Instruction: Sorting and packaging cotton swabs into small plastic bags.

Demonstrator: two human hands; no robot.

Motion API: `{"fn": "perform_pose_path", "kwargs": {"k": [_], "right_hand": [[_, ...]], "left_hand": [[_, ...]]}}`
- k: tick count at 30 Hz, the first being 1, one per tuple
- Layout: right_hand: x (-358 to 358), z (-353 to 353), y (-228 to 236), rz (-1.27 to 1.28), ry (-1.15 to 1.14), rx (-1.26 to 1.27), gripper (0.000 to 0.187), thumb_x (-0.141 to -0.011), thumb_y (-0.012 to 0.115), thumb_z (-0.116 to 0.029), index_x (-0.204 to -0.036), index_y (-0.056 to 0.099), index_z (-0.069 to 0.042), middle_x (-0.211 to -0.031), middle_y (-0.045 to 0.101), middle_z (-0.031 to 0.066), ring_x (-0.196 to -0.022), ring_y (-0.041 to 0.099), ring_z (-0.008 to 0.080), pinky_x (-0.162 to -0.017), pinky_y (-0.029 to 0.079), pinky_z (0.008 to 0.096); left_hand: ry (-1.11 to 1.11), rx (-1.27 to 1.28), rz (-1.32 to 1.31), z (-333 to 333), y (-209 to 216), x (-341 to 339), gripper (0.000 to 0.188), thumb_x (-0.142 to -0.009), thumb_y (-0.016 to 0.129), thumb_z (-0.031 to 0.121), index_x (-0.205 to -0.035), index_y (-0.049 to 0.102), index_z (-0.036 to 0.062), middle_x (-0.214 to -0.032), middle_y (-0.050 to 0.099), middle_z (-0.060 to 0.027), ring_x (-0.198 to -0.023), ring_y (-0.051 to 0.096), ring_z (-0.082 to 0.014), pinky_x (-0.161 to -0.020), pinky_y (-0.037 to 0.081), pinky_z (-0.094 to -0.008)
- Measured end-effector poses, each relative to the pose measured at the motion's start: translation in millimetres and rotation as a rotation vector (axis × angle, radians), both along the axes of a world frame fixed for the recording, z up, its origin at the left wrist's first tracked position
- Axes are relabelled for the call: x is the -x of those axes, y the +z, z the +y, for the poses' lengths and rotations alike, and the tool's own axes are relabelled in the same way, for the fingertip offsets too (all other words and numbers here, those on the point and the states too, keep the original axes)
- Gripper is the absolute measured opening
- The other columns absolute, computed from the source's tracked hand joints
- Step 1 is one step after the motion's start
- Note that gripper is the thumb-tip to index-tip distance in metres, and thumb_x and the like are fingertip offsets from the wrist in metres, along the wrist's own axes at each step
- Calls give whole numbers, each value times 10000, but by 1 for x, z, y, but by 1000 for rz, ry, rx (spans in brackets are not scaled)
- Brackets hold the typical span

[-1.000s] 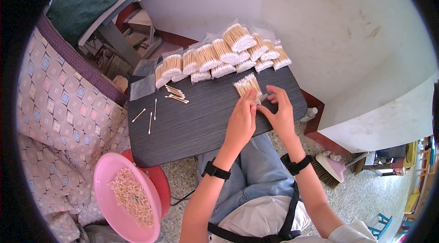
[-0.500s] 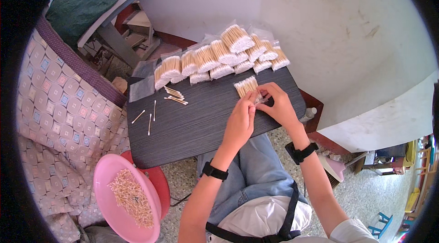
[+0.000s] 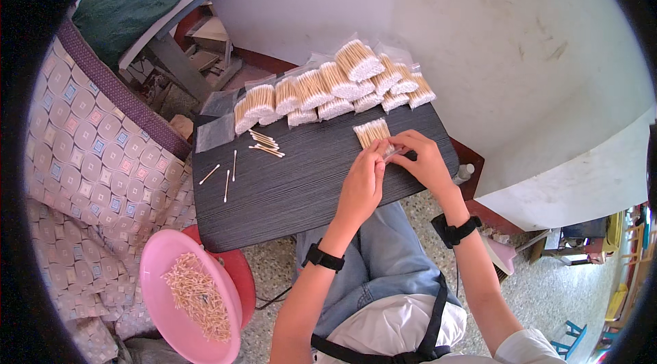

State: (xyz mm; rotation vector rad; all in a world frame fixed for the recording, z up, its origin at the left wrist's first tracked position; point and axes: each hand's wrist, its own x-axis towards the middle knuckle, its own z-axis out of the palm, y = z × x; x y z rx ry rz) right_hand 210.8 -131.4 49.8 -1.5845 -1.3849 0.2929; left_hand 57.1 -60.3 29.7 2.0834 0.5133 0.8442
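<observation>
A clear plastic bag of cotton swabs (image 3: 371,132) lies toward the right of the dark table (image 3: 301,189), its white tips pointing away from me. My left hand (image 3: 364,179) is closed on the bag's near end, fingertips pinched together. From the right, my right hand (image 3: 419,158) grips the same end, thumb and fingers bent around the clear plastic. The fingers partly hide that end, so I cannot tell whether the bag is sealed. Loose cotton swabs (image 3: 265,144) lie on the table's left part, several in a small cluster and 3 apart from it.
Filled swab bags (image 3: 315,89) are piled along the table's far edge, with flat plastic bags (image 3: 215,132) at the far left corner. A pink basin (image 3: 154,295) of loose swabs stands at lower left on a red stool (image 3: 239,282). A wall (image 3: 479,42) rises behind.
Both hands stay on the bag's near end, with the right fingers shifted slightly. The whole view has moved a little; the loose swabs and the pile lie as before.
</observation>
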Motion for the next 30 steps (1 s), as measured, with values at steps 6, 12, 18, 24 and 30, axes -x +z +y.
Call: {"fn": "perform_pose_path", "kwargs": {"k": [6, 12, 18, 24, 30], "right_hand": [[3, 3, -1, -45, -65, 51, 277, -712, 718, 23, -983, 661, 31, -885, 640, 117, -754, 665, 214, -675, 533, 291], [8, 0, -1, 115, -98, -12, 189, -753, 690, 41, -938, 657, 27, -869, 641, 112, -777, 678, 205, -695, 552, 285], [28, -11, 1, 205, -230, -87, 124, -819, 632, 46, -940, 608, 31, -958, 655, 94, -819, 675, 153, -703, 554, 269], [34, -18, -1, 560, -113, -122, 56, -899, 537, 23, -954, 544, 23, -1097, 637, 120, -894, 649, 139, -725, 563, 277], [32, -21, -5, 690, -16, -174, 76, -936, 534, -17, -992, 523, 33, -1044, 625, 111, -904, 632, 141, -775, 556, 290]], "left_hand": [[-41, -47, -56, 1, 2, 1, 128, -991, 438, 137, -992, 445, 9, -1274, 544, -209, -1229, 477, -388, -964, 434, -441], [-19, 161, -48, 3, -2, -1, 122, -992, 425, 114, -1002, 456, -4, -1272, 544, -209, -1236, 476, -373, -988, 413, -411], [-20, 1, -229, 10, -7, -1, 150, -942, 528, 91, -1031, 435, 15, -1317, 520, -212, -1303, 419, -378, -1038, 361, -448], [99, -100, -225, 4, 9, -3, 412, -806, 696, 68, -1164, 496, 31, -1335, 536, -154, -1340, 396, -342, -1116, 255, -485], [-35, -135, -166, 14, -5, 4, 499, -746, 747, 99, -1213, 571, 94, -1300, 572, -99, -1267, 486, -304, -1099, 295, -480]]}}
